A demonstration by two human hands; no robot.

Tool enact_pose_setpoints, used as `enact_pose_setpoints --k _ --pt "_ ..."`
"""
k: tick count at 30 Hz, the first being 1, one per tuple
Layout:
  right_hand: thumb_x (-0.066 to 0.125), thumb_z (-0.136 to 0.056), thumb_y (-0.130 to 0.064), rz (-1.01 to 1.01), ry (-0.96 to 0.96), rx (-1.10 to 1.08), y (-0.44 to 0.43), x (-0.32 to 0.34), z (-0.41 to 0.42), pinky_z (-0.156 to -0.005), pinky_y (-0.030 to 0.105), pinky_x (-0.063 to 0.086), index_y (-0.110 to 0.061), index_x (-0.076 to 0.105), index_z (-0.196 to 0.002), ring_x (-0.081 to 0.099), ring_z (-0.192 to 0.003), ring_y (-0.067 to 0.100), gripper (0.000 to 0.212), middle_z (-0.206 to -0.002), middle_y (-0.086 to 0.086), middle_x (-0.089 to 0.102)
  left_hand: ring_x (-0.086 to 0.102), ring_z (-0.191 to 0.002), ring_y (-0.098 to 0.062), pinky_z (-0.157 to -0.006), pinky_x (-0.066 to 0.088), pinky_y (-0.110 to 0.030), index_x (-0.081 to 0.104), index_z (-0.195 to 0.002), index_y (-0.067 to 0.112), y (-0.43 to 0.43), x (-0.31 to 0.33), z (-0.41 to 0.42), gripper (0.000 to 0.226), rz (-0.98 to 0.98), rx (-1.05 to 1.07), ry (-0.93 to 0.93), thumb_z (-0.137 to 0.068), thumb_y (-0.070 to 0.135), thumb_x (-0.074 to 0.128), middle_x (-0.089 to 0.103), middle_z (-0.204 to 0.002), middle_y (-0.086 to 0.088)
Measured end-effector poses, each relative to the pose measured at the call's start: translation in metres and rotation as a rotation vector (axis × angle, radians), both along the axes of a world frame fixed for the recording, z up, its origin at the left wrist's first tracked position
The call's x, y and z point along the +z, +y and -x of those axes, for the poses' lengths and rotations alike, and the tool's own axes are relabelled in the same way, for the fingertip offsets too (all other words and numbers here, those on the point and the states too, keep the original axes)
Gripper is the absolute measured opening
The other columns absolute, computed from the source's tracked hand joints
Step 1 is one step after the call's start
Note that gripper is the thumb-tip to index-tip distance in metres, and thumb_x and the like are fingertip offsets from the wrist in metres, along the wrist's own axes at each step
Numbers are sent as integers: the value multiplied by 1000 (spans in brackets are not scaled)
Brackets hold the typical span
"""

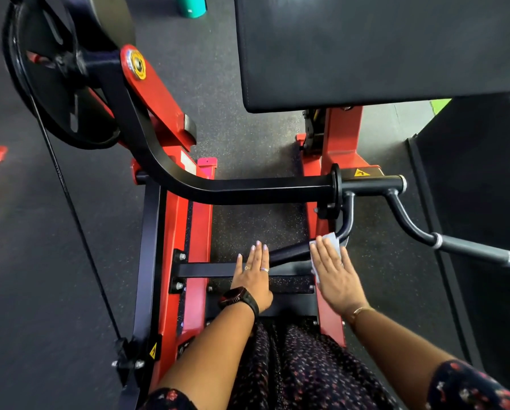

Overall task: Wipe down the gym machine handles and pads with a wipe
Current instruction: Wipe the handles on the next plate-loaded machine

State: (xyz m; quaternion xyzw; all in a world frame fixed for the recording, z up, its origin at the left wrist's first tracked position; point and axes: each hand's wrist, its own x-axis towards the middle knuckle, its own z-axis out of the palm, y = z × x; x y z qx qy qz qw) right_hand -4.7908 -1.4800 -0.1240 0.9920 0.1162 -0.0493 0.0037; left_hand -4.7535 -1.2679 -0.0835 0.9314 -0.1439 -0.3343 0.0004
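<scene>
I look down at a red and black gym machine. A black handle bar (pixel 289 251) runs between my hands. My right hand (pixel 335 270) lies flat on it with fingers straight, pressing a white wipe (pixel 332 240) against the bar; the wipe pokes out past my fingertips. My left hand (pixel 255 273) hovers flat over the bar's left end, fingers apart, holding nothing. A second handle (pixel 475 251) sticks out to the right. A large black pad (pixel 381 48) fills the upper right.
A curved black lever arm (pixel 247 187) crosses the middle. A weight plate (pixel 61 75) hangs on the upper left. The red frame (pixel 185 232) stands on dark rubber flooring. A teal bottle (pixel 190 5) stands at the top edge.
</scene>
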Motion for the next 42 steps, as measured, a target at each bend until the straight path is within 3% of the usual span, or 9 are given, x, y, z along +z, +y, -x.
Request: enact_pose_setpoints --k 9,11,13,15,18,25,27,30,42 --pt "30 -101 -11 -701 413 -45 90 16 3 -118 24 -4 -11 7 -152 -9 -145 8 57 -156 -5 -4 -20 -147 -18 -120 -7 -44 -21 -150 10 1 -1 -6 69 -35 -38 22 -101 18 27 -29 -157 -7" --pt "37 -102 -17 -1069 560 -252 91 27 -5 -113 14 18 -16 28 -149 23 -141 4 49 -153 -10 22 -20 -147 -18 -121 -6 -43 -20 -151 10 2 -1 -8 68 -42 -44 54 -102 18 26 -28 -158 -6" --pt "40 -98 -26 -1335 633 -577 88 40 -13 -83 9 43 -22 50 -138 56 -97 -1 41 -124 -15 56 -17 -148 -18 -121 -4 -42 -16 -152 11 0 2 -10 70 10 19 88 -100 13 30 -23 -160 -4" --pt "39 -95 -24 -1577 727 -907 79 47 -20 -77 21 51 -13 59 -128 60 -75 10 41 -98 1 67 -11 -149 -20 -120 -1 -44 -6 -155 11 -5 3 -13 66 146 201 153 -101 13 32 -15 -162 -4" --pt "41 -97 -21 -1897 823 -1219 61 64 -22 -85 37 53 -1 60 -115 64 -84 24 32 -103 18 67 2 -150 -24 -121 6 -44 18 -154 8 -16 11 -18 52 426 593 222 -105 17 31 4 -163 -10" --pt "37 -87 -4 -2025 836 -1259 30 89 -13 -82 49 56 2 53 -108 64 -93 38 28 -104 27 64 43 -135 -29 -110 31 -32 61 -127 4 -35 58 -28 36 854 960 312 -103 17 37 42 -147 -21" --pt "40 -90 -1 -2029 797 -1234 25 99 -9 -74 46 58 0 52 -106 63 -93 38 20 -104 26 61 66 -101 -19 -90 50 -30 64 -118 4 -42 71 -28 40 915 1050 422 -105 28 35 63 -125 -19" --pt "48 -91 3 -2016 686 -1125 19 111 -8 -72 40 58 -1 51 -110 65 -85 33 20 -98 22 64 43 -34 0 -40 36 -13 64 -95 7 -50 89 -25 42 976 1143 518 -103 38 38 55 -47 6" --pt "56 -89 4 -2092 388 -1002 29 148 5 -63 30 57 0 57 -95 66 -65 22 7 -81 16 67 64 -55 -9 -60 53 -23 63 -83 8 -47 117 -4 13 1106 995 450 -95 5 58 69 -68 -4"
